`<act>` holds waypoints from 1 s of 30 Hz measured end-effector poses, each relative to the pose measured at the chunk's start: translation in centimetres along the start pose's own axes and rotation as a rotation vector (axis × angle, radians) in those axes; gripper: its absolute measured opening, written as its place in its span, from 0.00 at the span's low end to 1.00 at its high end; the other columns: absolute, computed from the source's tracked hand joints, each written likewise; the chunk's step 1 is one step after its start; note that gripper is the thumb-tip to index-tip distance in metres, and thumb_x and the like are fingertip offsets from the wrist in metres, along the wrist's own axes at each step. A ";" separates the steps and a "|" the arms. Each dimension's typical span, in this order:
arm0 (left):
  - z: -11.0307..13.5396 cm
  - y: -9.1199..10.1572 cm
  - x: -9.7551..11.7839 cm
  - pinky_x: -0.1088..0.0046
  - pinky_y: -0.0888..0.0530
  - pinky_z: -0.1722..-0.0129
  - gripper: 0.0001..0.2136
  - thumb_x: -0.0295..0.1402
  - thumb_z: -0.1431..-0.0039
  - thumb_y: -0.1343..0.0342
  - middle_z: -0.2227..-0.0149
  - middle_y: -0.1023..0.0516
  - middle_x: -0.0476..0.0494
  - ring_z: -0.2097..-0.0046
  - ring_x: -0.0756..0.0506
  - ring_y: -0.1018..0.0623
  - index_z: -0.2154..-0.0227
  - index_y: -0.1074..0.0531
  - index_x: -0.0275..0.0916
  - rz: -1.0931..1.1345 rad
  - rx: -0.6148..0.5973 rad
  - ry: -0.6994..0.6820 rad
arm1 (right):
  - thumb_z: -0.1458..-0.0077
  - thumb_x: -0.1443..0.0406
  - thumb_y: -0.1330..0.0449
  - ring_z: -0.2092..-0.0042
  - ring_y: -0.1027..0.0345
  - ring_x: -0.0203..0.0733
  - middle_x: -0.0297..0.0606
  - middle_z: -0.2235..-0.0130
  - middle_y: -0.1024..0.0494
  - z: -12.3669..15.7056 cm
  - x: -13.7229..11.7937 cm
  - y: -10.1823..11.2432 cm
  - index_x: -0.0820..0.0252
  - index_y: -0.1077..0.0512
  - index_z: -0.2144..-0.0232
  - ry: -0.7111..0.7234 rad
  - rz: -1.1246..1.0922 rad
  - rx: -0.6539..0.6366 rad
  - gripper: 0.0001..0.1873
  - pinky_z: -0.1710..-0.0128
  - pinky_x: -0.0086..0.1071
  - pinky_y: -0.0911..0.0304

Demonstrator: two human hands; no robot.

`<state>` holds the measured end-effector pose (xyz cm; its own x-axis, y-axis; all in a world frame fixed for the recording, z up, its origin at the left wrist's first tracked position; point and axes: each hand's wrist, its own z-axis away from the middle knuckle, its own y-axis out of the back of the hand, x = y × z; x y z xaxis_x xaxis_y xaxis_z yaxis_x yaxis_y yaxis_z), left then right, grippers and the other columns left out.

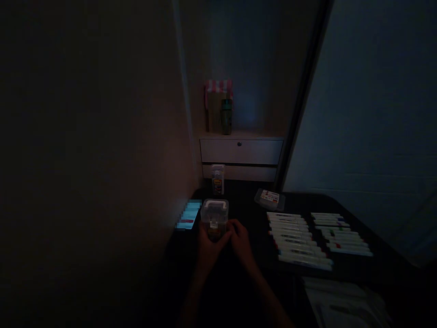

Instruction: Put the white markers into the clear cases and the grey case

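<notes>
In a dimly lit room, a person works at a dark table [246, 200] with both hands on a small clear plastic box [214, 217] that stands upright near the table's left edge. The box has a white lid with a carrying handle on top, and something yellowish shows through its wall. The left hand [209, 248] is closed around the near side of the box, its fingers wrapped onto the lower front, so the box sits just beyond and above the knuckles. The right hand [241, 241] lies at the box's right side with curled fingers touching or just beside it; in this light one cannot tell whether it truly grips. Both forearms reach in from the bottom of the view and meet at the box.

Just left of the box a lit phone [188, 216] lies flat, its screen glowing blue. Behind the box, a small pack [217, 179] stands upright against a white drawer unit [241, 152]. On top of that unit stand a green bottle [226, 116] and, behind it, something covered by a pink striped cloth [218, 87]. To the right of the hands, well apart from the box, white markers [297, 239] lie side by side in two columns, with a flat clear case [269, 198] just beyond them. Pale papers [341, 300] lie at the near right corner
</notes>
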<state>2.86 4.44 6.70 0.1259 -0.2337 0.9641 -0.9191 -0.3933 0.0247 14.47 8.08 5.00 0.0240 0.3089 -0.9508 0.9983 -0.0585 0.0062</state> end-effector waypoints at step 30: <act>0.0 0.0 0.1 0.60 0.22 0.53 0.35 0.43 0.60 0.26 0.54 0.21 0.41 0.53 0.37 0.18 0.49 0.32 0.39 -0.008 0.034 -0.022 | 0.44 0.53 0.43 0.60 0.25 0.49 0.40 0.64 0.18 0.1 -0.2 0.1 0.57 0.23 0.68 -0.008 -0.008 0.004 0.15 0.57 0.37 0.33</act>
<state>2.88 4.41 6.79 0.1415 -0.2496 0.9579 -0.9049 -0.4250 0.0230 14.51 7.91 5.18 0.0153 0.3020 -0.9532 0.9982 -0.0596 -0.0029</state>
